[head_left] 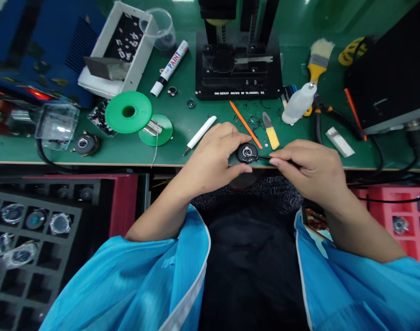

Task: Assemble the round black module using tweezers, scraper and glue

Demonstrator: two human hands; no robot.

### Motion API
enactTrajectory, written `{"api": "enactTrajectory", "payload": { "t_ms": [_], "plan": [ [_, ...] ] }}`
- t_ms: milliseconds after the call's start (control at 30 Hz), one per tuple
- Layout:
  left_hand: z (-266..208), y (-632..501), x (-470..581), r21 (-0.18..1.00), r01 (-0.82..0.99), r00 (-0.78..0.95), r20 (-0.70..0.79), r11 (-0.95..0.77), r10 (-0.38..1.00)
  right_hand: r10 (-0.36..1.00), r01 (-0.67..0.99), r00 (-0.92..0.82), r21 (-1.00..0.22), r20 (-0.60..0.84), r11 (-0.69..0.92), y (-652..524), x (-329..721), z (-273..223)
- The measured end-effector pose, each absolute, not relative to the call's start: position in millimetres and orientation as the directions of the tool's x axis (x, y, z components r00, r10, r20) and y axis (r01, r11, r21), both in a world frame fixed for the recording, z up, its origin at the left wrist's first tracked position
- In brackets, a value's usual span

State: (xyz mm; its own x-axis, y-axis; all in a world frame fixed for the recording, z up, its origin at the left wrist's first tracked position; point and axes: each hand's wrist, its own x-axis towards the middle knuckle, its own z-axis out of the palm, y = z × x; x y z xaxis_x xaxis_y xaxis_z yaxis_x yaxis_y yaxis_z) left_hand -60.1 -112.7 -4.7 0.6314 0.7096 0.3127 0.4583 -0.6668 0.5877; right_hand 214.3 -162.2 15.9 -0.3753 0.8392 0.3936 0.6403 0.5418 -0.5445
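At the bench's front edge, my left hand [217,158] grips a small round black part [246,153] between thumb and fingers. Its upper face shows a light ring with small dots at the centre. From the right, my right hand [308,168] pinches a thin dark pointed tool [261,157], perhaps tweezers, its tip over the middle of the round part. Whether the tip touches is too small to tell. Just beyond lie an orange stick [246,125] and a small blade with a yellow handle [271,132]. A white pen-like tool [200,134] lies beside my left hand.
A black fixture [239,73] stands at the back. Leftward are a green solder spool [129,111], a paint marker [169,69] and a white box [116,46]. Rightward are a white bottle [299,103], a brush [319,59] and pliers [318,122]. A foam tray [34,248] sits lower left.
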Motion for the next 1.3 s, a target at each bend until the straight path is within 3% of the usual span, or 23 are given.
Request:
{"api": "enactTrajectory", "payload": {
  "t_ms": [133,400,867,1300],
  "plan": [
    [-3.9,-112.7,-59.7,0.595,0.459,0.629,0.306,-0.659,0.715,0.855,0.644,-0.303,-0.57,0.421,0.51,-161.7,213.4,15.7],
    [-2.4,-112.6,-59.5,0.588,0.461,0.631,0.309,-0.664,0.711,0.843,0.819,-0.233,-0.369,0.486,0.439,-160.8,220.8,18.6],
    [0.3,-114.5,-56.8,0.585,0.469,0.618,0.317,-0.661,0.719,0.849,0.769,-0.315,-0.411,0.424,0.49,-166.2,217.4,17.3],
    [-1.2,-113.6,-56.5,0.583,0.46,0.621,0.328,-0.67,0.712,0.811,0.728,-0.49,-0.363,0.319,0.582,-166.4,220.6,30.3]
  ]
}}
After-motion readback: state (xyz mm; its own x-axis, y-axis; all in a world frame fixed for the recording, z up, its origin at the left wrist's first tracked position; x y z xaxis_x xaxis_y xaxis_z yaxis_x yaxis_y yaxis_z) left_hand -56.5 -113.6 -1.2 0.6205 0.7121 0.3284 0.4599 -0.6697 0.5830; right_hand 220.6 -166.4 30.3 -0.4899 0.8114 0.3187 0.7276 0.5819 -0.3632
